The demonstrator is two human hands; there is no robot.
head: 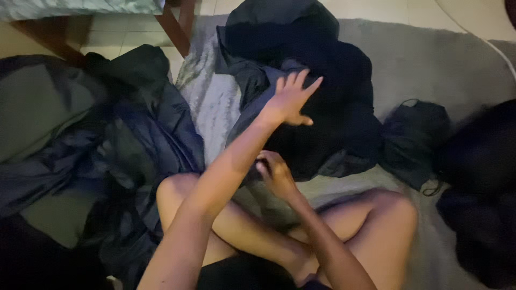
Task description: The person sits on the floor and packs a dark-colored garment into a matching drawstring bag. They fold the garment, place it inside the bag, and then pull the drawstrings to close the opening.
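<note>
I sit cross-legged on a grey rug. My left hand is raised with its fingers spread, just above a heap of dark navy and black garments, holding nothing. My right hand is lower, near my knees, its fingers curled around the lower edge of the same dark heap. The light is dim, so the exact fold in the grip is hard to make out.
A second pile of dark blue and grey clothes lies to my left. Smaller black garments and another dark heap lie on the right. Wooden furniture legs stand on the tiled floor at the top left.
</note>
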